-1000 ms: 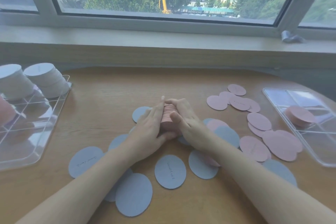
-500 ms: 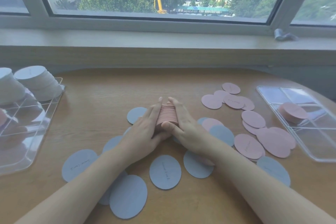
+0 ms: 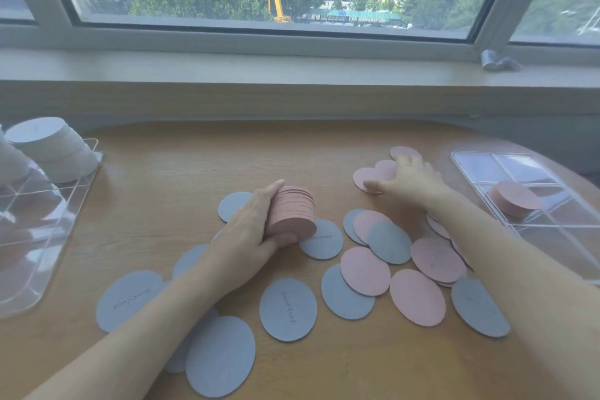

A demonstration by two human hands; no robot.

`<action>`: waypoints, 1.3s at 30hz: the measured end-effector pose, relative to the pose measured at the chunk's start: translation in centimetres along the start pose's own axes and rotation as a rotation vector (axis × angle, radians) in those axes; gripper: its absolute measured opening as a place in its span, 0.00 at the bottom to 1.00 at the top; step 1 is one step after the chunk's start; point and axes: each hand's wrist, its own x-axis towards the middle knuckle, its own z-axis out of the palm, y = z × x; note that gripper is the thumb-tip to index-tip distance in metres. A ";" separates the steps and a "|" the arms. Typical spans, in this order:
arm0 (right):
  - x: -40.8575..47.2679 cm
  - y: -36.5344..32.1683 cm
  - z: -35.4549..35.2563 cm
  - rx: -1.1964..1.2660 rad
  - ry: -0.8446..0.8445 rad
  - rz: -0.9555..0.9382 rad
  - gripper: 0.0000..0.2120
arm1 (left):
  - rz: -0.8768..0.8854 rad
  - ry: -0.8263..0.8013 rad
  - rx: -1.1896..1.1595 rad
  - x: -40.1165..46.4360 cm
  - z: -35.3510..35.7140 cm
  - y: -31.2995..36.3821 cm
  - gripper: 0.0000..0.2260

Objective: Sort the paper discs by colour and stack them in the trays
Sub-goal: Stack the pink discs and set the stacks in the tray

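- The left hand [image 3: 250,234] alone now grips the stack of pink round paper discs [image 3: 292,211], fingers curled round its edge, held on edge just above the wooden surface [image 3: 168,178]; a moment ago both hands squared it.
- The right hand [image 3: 409,178] has left the stack and reached to the far loose pink paper discs [image 3: 367,177], fingers spread flat on them, nothing pinched yet.
- Judged from this, gathering of pink resumes; the stack has not reached the clear plastic tray [image 3: 470,162] on the right, where a pink pile [image 3: 516,201] sits.
- Blue-grey paper discs [image 3: 287,308] lie scattered, unsorted.
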 end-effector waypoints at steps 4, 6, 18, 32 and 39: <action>0.9 0.2 0.2 -0.021 -0.012 -0.029 0.45 | -0.002 0.000 -0.007 0.0 0.0 0.1 0.37; 0.8 0.1 0.3 -0.009 0.000 -0.069 0.42 | 0.000 -0.002 -0.006 0.0 0.0 0.2 0.37; -0.3 -0.8 -0.8 0.214 0.047 -0.290 0.24 | 0.001 -0.011 -0.022 0.0 -0.2 0.6 0.37; -0.5 -2.4 -0.4 0.059 -0.007 -0.434 0.17 | 0.008 -0.011 -0.033 0.0 -0.3 0.4 0.36; 0.7 -3.2 -1.7 -0.080 -0.134 -0.439 0.29 | 0.004 -0.012 -0.044 -0.1 -0.3 0.5 0.37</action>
